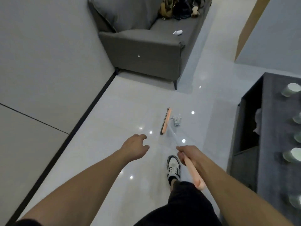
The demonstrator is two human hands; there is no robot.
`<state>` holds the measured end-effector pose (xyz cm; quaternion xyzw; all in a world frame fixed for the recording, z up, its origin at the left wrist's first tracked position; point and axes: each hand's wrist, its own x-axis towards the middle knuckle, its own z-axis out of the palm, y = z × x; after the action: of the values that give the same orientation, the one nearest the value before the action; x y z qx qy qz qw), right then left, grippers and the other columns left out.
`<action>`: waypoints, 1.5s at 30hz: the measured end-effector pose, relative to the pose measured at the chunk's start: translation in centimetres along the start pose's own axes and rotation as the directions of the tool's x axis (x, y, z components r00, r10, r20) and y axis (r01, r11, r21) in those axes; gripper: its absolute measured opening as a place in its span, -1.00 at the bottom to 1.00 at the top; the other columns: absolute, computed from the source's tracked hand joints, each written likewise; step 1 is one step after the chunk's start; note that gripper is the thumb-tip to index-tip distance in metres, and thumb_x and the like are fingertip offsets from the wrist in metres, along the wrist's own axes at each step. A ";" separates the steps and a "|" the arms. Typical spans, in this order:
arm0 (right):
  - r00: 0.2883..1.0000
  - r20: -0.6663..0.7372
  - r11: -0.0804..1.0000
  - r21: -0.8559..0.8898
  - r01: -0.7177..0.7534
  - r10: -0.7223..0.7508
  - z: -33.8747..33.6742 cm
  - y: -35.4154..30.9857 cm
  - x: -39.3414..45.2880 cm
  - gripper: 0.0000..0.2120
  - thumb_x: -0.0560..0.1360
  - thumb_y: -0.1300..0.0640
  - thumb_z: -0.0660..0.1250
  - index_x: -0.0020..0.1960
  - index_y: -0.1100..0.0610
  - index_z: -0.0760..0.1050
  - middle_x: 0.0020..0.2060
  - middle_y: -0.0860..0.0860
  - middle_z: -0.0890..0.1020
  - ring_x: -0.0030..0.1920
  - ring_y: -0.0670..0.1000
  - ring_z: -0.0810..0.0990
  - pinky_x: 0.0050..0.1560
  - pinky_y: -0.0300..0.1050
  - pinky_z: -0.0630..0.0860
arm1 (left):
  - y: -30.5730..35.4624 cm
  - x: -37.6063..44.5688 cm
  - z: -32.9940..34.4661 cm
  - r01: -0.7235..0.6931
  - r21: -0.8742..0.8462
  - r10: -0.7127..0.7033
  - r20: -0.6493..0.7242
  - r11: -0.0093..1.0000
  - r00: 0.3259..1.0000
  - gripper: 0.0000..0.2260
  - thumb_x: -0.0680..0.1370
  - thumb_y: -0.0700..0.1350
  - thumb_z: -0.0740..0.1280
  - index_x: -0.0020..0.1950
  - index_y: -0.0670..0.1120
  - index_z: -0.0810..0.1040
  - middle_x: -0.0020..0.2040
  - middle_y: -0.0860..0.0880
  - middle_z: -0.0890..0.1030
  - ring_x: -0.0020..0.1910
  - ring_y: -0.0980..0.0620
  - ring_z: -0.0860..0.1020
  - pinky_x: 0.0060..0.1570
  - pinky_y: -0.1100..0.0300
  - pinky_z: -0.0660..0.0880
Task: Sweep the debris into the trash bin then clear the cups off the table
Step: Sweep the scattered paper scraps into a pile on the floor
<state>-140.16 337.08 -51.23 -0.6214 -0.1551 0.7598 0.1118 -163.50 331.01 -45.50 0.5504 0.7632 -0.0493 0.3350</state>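
My right hand [189,156] grips the peach handle of a broom [194,174]. The broom's head [166,121] rests on the glossy tiled floor ahead of me, bristles facing left. Crumpled grey-white paper debris [176,119] lies on the floor right beside the head, on its right side. My left hand [136,148] hovers over the floor with loosely curled fingers and holds nothing. Several pale green cups [291,89] stand on the dark grey table [273,144] at the right edge. No trash bin is visible.
A grey sofa [143,51] stands ahead, with a white scrap [177,32] on its seat and bags [179,7] at its back. A wall with a dark baseboard [78,123] runs along the left. My sneaker [174,168] is on the floor below the broom.
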 end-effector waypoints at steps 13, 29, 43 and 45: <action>0.977 -0.077 0.960 0.216 -0.180 0.201 2.8 -18.1 14.7 -0.95 0.60 0.28 0.25 -0.01 0.26 0.38 -0.33 0.16 0.49 -0.59 -0.01 0.42 -0.60 -0.26 0.43 | 4.2 23.1 -12.0 -0.152 0.177 0.107 0.242 0.972 0.964 -0.53 0.59 0.05 0.24 0.49 0.01 0.32 0.38 -0.07 0.41 0.34 -0.04 0.39 0.13 0.21 0.27; 0.894 -0.215 0.520 0.854 -0.023 0.393 7.7 -6.8 9.2 -0.92 0.54 0.29 0.35 -0.10 0.28 0.48 -0.45 0.13 0.50 -0.63 -0.02 0.37 -0.63 -0.29 0.36 | 10.4 36.0 -10.2 -0.713 0.360 0.402 0.635 0.601 0.659 -0.54 0.58 0.03 0.25 0.47 -0.05 0.35 0.35 -0.12 0.45 0.31 -0.08 0.42 0.18 0.14 0.35; 0.804 -0.309 0.334 0.931 0.147 0.508 6.4 20.3 -2.1 -0.93 0.52 0.33 0.35 -0.10 0.35 0.51 -0.41 0.19 0.51 -0.54 0.04 0.38 -0.50 -0.21 0.34 | 17.7 13.5 4.8 -0.937 0.313 0.547 0.762 0.157 0.346 -0.55 0.57 0.05 0.28 0.43 -0.03 0.39 0.33 -0.08 0.46 0.27 -0.10 0.44 0.18 0.09 0.40; 0.809 -0.304 0.292 0.941 0.171 0.503 6.0 24.4 -3.8 -0.94 0.53 0.33 0.35 -0.06 0.34 0.50 -0.38 0.20 0.51 -0.54 0.05 0.38 -0.48 -0.19 0.35 | 18.0 9.5 7.7 -0.943 0.313 0.539 0.779 0.109 0.321 -0.55 0.57 0.04 0.28 0.44 -0.03 0.38 0.34 -0.08 0.45 0.29 -0.10 0.42 0.21 0.08 0.39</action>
<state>-144.68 312.57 -55.87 -0.6372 0.4289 0.4937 0.4079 -145.87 342.26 -51.51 0.9141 0.1427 -0.3057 0.2250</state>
